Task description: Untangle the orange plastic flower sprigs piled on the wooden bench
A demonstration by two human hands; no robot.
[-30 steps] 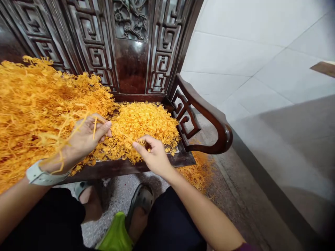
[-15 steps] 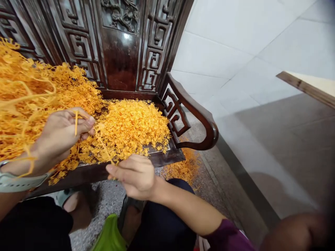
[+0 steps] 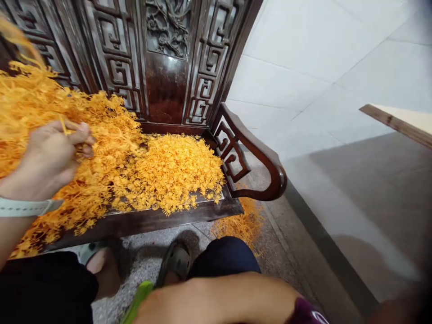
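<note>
My left hand, with a pale watch strap at its wrist, is closed in a pinch over the large heap of orange plastic-looking sprigs. A thin orange stem sticks up between thumb and fingers. To its right, a smaller pile of loose orange flower-like pieces covers the seat's end. Of my right arm, only the forearm shows along the bottom; the hand itself is cut off by the lower edge. A blurred orange strand arcs at the upper left.
The dark carved wooden bench has a curved armrest at its right. Orange scraps lie on the floor beyond the seat's corner. Below are a light green object and clog-shod feet. A board edge juts in from the right.
My left hand has moved left and slightly up, still pinching an orange stem. The right hand has left the strand between the hands and dropped down out of the picture.
</note>
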